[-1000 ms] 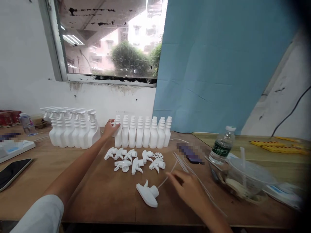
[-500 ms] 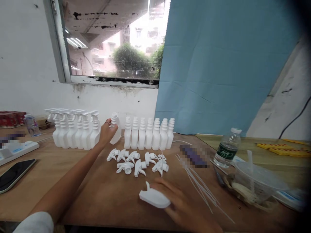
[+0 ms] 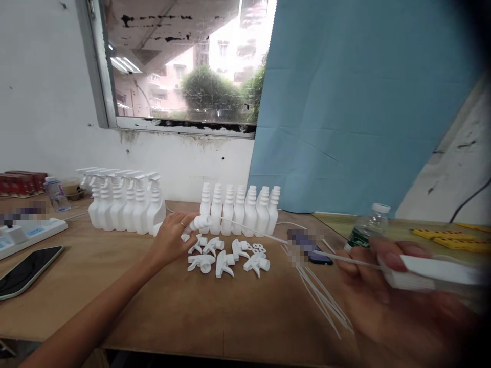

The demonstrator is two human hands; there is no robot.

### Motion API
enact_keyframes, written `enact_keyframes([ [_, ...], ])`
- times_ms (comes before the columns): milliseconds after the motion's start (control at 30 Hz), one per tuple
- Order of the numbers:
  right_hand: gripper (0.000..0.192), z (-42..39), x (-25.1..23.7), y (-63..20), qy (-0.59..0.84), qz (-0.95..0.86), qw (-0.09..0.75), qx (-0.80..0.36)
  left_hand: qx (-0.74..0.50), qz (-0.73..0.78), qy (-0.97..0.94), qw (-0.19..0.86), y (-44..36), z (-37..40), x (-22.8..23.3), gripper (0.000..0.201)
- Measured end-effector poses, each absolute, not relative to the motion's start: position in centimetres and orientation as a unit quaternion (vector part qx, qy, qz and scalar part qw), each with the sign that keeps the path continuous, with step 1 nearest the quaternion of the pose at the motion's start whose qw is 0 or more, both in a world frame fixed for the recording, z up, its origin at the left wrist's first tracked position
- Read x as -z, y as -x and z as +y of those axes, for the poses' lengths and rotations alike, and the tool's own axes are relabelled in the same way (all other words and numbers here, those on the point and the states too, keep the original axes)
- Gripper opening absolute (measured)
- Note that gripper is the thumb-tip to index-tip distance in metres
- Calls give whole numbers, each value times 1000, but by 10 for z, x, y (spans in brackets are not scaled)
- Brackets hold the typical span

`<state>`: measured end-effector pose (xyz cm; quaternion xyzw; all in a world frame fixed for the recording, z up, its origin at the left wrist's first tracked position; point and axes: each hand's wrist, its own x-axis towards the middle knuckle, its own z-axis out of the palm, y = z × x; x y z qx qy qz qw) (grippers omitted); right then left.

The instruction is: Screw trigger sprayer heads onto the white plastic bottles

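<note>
My left hand (image 3: 172, 236) is closed around a white spray bottle (image 3: 201, 222), tipped so its open neck points right; the hand hides most of its body. In my right hand (image 3: 395, 301), close to the camera and partly blurred, is a white trigger sprayer (image 3: 441, 271). From it a thin white dip tube (image 3: 255, 231) reaches left, its tip near the bottle's mouth; I cannot tell whether the tip is inside. Several loose trigger sprayers (image 3: 224, 264) lie on the table, beside small white rings (image 3: 258, 248). Behind them stands a row of open bottles (image 3: 250, 212).
Bottles fitted with sprayers (image 3: 117, 209) stand at the left. Loose tubes (image 3: 320, 301) lie on the right, near a partly pixelated dark object (image 3: 321, 257) and a water bottle (image 3: 370, 225). A phone (image 3: 28, 271) and a power strip (image 3: 34, 237) occupy the left side.
The left hand has tipped the bottle over and brought it down and right. My right hand has risen to the right with the sprayer, whose tube now stretches toward the bottle.
</note>
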<state>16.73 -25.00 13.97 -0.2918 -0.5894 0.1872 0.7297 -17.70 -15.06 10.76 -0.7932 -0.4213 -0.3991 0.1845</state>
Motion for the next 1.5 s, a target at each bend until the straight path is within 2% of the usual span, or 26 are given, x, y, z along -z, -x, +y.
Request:
enact_keyframes([
  [100,28,-249,-143,-159,233,-546,756,-276,391,-413,800,194,176,-152,-107,44],
  [300,17,-240,-143,-153,195,-549,745,-325,393,-382,813,196,169,-164,-110,41],
  [433,18,-238,-141,-154,180,-540,748,-340,397,-371,816,198,163,-169,-111,39],
  [633,16,-245,-151,-155,198,-526,770,-303,388,-394,807,207,166,-160,-107,43],
  [767,16,-244,-149,-158,170,-504,771,-350,390,-388,808,210,167,-158,-105,40],
  [967,28,-234,-139,-136,154,-464,761,-427,413,-345,823,184,154,-182,-111,45],
  [1067,32,-230,-134,-119,200,-467,738,-444,426,-341,828,132,143,-206,-116,51],
  [1167,30,-227,-135,-103,261,-533,669,-449,431,-331,837,66,134,-228,-119,60],
  [1300,26,-223,-151,-84,271,-660,572,-406,444,-319,832,-90,121,-237,-120,66],
  [1500,22,-208,-163,-63,269,-691,500,-447,492,-310,734,-351,103,-227,-110,39],
])
